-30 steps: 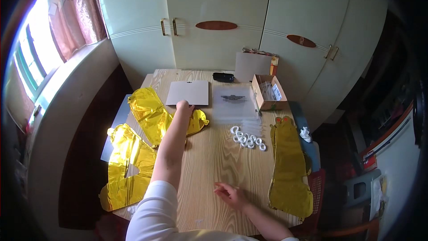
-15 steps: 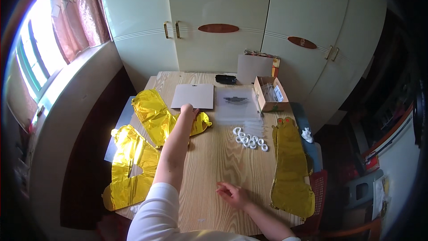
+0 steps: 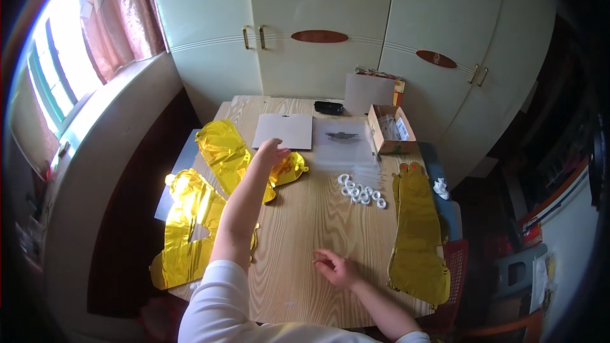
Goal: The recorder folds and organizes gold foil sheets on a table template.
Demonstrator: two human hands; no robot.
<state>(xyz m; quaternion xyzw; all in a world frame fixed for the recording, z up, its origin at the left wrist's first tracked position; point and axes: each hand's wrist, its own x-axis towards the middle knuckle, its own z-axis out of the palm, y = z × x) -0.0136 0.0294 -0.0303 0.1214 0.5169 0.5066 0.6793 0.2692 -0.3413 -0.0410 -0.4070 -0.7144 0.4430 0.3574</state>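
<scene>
The shiny, crinkled gold foil sheet (image 3: 223,152) lies left on the table (image 3: 292,235), beneath the left hand (image 3: 275,152), whose fingers are parted (I cannot tell whether they touch it); the right hand (image 3: 340,271), loosely half-curled, holds nothing.

Home room, pink curtains (image 3: 114,19), pale wardrobe (image 3: 324,0), wooden table (image 3: 292,235)

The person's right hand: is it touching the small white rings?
No, the right hand is nearer the person, with pale wooden tabletop showing between it and the rings.
</scene>
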